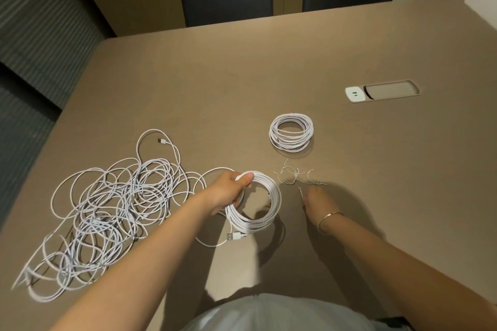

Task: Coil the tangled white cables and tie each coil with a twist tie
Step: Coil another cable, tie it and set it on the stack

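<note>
Your left hand (231,191) grips a freshly wound white coil (254,203) just above the brown table (215,94), thumb over its top edge; your other fingers are hidden behind the loops. A USB plug (233,236) hangs from the coil's near side. Your right hand (313,203) reaches down beside the loose twist ties (295,176); it is blurred, so whether it pinches a tie cannot be told. The tangled cables (107,204) sprawl at your left, individual strands hard to separate. A finished coil (291,132) lies farther away, its tie barely visible. A power outlet (382,91) sits beyond.
</note>
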### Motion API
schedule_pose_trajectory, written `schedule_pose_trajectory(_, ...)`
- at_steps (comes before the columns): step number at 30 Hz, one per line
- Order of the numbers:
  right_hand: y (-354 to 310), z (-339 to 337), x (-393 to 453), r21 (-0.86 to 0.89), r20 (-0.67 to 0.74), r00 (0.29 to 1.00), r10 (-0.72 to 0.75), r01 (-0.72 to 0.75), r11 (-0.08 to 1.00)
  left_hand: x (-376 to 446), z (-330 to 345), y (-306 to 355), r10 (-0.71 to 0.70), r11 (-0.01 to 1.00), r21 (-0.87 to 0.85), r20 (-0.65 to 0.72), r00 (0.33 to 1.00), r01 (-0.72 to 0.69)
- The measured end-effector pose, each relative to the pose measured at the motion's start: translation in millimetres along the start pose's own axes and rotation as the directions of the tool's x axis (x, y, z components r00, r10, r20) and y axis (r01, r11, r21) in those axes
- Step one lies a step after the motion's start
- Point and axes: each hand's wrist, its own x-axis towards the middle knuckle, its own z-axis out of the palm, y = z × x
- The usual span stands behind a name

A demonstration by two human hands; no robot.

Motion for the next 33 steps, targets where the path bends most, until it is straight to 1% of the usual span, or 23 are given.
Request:
schedule_pose_trajectory(1,-4.6,-5.0,-3.3,0.114,-0.025,1.000,-0.005,0.007,0.993,-1.1,-0.7,-0.1,-0.003,1.000,0.004,0.001,1.000,0.003)
schedule_pose_trajectory(3,-15.6,-15.8,-10.0,0.355,-0.108,0.994,-0.027,0.064,0.933,-2.5,-1.2,-0.1,-0.006,1.000,0.008,0.004,1.000,0.006)
schedule_pose_trajectory(4,-21.8,-21.9,-13.0,0.469,-0.132,0.991,-0.017,0.077,0.880,-2.8,-1.4,-0.3,-0.007,1.000,0.008,0.005,1.000,0.007)
schedule_pose_trajectory(6,-34.5,-33.8,-20.2,0.687,-0.118,0.993,0.024,0.064,0.724,-4.5,-2.1,0.5,-0.010,1.000,0.012,0.008,1.000,0.010)
schedule_pose_trajectory(8,-45.6,-42.5,-25.0,0.822,-0.096,0.995,0.033,0.060,0.566,-5.7,-1.6,1.4,-0.015,1.000,0.017,0.006,1.000,0.015)
schedule_pose_trajectory(10,-55.8,-51.0,-29.2,0.883,-0.053,0.998,0.028,0.034,0.468,-8.7,-0.2,4.0,-0.019,0.999,0.027,-0.001,1.000,0.019)
schedule_pose_trajectory(11,-60.0,-53.6,-30.6,0.894,-0.038,0.999,0.004,0.032,0.447,-10.5,0.0,5.4,-0.020,0.999,0.025,-0.004,1.000,0.020)
schedule_pose_trajectory(15,-75.3,-52.0,-39.2,0.889,-0.050,0.994,-0.102,0.090,0.450,-18.3,1.2,10.0,-0.032,0.999,-0.028,-0.006,0.999,0.032)
schedule_pose_trajectory(17,-84.6,-46.2,-42.3,0.885,-0.092,0.992,-0.087,0.122,0.449,-22.5,4.4,15.6,-0.042,0.997,-0.069,0.000,0.999,0.041)
schedule_pose_trajectory(20,-96.6,-37.8,-46.2,0.850,-0.178,0.982,-0.062,0.186,0.492,-30.0,11.4,26.4,-0.079,0.985,-0.151,0.015,0.997,0.081)
schedule_pose_trajectory(23,-105.1,-33.9,-47.2,0.808,-0.199,0.978,-0.055,0.196,0.556,-37.5,16.6,30.8,-0.068,0.976,-0.208,0.007,0.998,0.068)
schedule_pose_trajectory(24,-107.4,-34.6,-47.3,0.793,-0.201,0.979,-0.046,0.190,0.580,-40.1,17.7,31.3,-0.043,0.983,-0.180,-0.019,0.999,0.039)
schedule_pose_trajectory(26,-109.2,-39.9,-48.0,0.753,-0.205,0.978,-0.043,0.186,0.631,-42.3,19.2,31.7,0.024,0.999,-0.040,-0.062,0.998,-0.026)
schedule_pose_trajectory(28,-107.8,-46.7,-48.5,0.700,-0.206,0.975,-0.081,0.205,0.684,-41.4,19.6,29.4,0.085,0.992,0.099,-0.057,0.995,-0.080)
schedule_pose_trajectory(30,-104.7,-54.2,-47.4,0.605,-0.224,0.963,-0.151,0.259,0.753,-37.3,19.3,27.7,0.136,0.974,0.192,-0.058,0.989,-0.123)
schedule_pose_trajectory(32,-103.0,-59.7,-48.2,0.502,-0.263,0.941,-0.215,0.323,0.802,-35.6,20.5,27.3,0.149,0.977,0.167,-0.075,0.986,-0.135)
schedule_pose_trajectory(33,-102.6,-60.5,-49.6,0.475,-0.285,0.930,-0.232,0.348,0.808,-35.3,20.9,28.5,0.127,0.989,0.087,-0.087,0.988,-0.119)
